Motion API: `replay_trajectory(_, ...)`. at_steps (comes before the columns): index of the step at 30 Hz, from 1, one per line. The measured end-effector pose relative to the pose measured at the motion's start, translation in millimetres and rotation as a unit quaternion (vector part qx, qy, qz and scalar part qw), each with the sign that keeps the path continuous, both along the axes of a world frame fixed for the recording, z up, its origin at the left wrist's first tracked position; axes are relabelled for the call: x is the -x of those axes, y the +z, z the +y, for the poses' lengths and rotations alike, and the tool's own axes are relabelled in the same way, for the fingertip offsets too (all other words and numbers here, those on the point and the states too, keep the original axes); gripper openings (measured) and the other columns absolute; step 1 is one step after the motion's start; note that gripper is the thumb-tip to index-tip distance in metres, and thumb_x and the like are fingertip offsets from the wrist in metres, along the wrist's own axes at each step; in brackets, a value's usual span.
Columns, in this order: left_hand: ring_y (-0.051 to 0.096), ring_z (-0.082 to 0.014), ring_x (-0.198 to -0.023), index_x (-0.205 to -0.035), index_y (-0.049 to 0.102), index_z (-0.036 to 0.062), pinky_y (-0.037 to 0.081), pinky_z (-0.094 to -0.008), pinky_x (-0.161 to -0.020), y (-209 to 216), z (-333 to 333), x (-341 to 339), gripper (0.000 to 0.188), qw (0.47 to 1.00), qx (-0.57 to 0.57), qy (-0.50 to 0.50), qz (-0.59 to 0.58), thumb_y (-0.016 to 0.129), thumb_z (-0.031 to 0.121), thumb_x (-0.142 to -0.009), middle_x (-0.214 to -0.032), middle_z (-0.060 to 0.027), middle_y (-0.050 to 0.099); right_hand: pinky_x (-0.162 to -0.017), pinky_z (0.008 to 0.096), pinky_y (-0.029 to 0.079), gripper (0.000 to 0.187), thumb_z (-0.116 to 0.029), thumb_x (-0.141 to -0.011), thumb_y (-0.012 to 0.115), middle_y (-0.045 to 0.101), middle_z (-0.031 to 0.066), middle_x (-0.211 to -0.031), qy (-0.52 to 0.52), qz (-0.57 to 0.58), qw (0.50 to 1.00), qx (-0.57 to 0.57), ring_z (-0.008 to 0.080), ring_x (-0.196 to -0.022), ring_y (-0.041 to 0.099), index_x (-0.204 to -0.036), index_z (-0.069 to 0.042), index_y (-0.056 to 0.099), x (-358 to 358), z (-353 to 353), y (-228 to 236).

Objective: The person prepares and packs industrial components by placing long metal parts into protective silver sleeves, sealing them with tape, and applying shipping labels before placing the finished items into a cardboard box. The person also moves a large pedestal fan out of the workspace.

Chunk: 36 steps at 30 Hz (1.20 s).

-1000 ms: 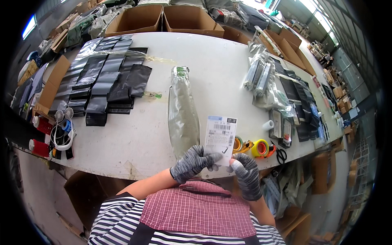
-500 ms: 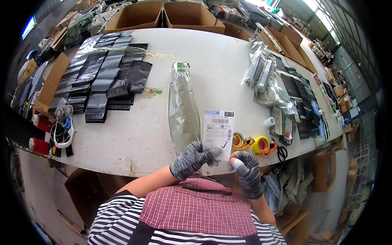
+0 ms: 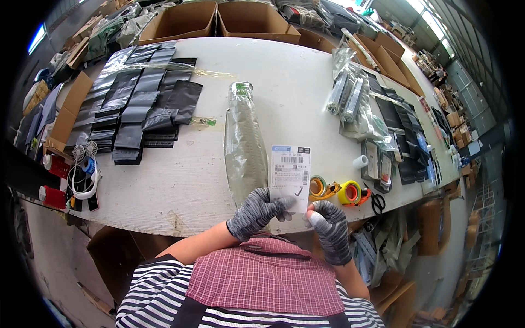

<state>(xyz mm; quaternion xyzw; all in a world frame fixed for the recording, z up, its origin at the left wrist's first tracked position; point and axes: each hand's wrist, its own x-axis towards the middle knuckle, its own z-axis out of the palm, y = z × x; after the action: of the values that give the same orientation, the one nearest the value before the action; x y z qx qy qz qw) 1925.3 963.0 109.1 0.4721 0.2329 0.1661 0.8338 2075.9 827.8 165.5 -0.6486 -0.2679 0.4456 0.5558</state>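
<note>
Left hand (image 3: 256, 213) grasps white label (image 3: 289, 170) near its near edge; your right hand (image 3: 331, 228) pinched beside near right corner, hold unclear; best keep label flat

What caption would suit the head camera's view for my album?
A gloved left hand holds a printed white label near a long plastic-wrapped bundle on a white table.

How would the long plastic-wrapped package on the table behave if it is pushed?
The package may slide easily, since its surface looks glossy. Its wrinkles and bulges suggest it would probably give somewhat under pressure. Its long, rounded shape might let it rock or roll sideways.
</note>
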Motion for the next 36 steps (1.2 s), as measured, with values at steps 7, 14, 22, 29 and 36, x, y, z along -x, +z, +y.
replay_trajectory(7,0.065,-0.0138,-0.073,-0.106,0.066,-0.0032,0.054,-0.027,-0.069,7,0,0,0.034,1.0,0.001,0.008,-0.004,0.071,0.026,-0.089,-0.087,-0.0091,0.069,-0.07,0.0219,0.046,0.009,-0.008,-0.086,0.065,0.061,-0.001,-0.08,-0.004,-0.008,1.0,-0.006,0.0059,-0.074,0.055,-0.092,-0.001,0.066,0,0,-3)
replay_trajectory(14,0.065,-0.0135,-0.072,-0.106,0.066,-0.0037,0.054,-0.0268,-0.069,7,0,-1,0.034,1.0,-0.001,0.005,-0.011,0.07,0.026,-0.089,-0.085,-0.0092,0.069,-0.068,0.0214,0.046,0.009,-0.009,-0.086,0.066,0.061,-0.0015,-0.078,-0.001,-0.025,1.0,-0.01,0.0055,-0.073,0.055,-0.091,-0.001,0.066,-2,0,-6)
replay_trajectory(22,0.065,-0.0133,-0.072,-0.104,0.067,-0.0035,0.054,-0.0267,-0.068,9,0,0,0.034,1.0,-0.006,0.009,-0.006,0.07,0.027,-0.089,-0.084,-0.0092,0.069,-0.067,0.0215,0.046,0.009,-0.008,-0.085,0.065,0.061,-0.0016,-0.077,0.007,-0.032,0.999,-0.006,0.0054,-0.072,0.055,-0.089,-0.001,0.066,-2,0,-4)
replay_trajectory(29,0.065,-0.0133,-0.072,-0.102,0.067,-0.0031,0.053,-0.0266,-0.067,8,0,0,0.034,1.0,-0.013,0.01,-0.009,0.07,0.029,-0.089,-0.083,-0.0089,0.069,-0.066,0.0215,0.045,0.009,-0.009,-0.086,0.064,0.059,-0.0021,-0.076,0.018,-0.055,0.998,-0.005,0.005,-0.071,0.054,-0.088,-0.001,0.065,-2,1,-7)
replay_trajectory(36,0.065,-0.0153,-0.082,-0.104,0.067,-0.0039,0.053,-0.0287,-0.075,14,2,1,0.034,1.0,0.025,-0.012,-0.004,0.071,0.026,-0.089,-0.093,-0.0109,0.069,-0.068,0.0209,0.045,0.01,-0.01,-0.089,0.062,0.057,-0.002,-0.078,0.03,-0.052,0.998,-0.011,0.005,-0.073,0.052,-0.093,-0.002,0.062,-3,0,-13)
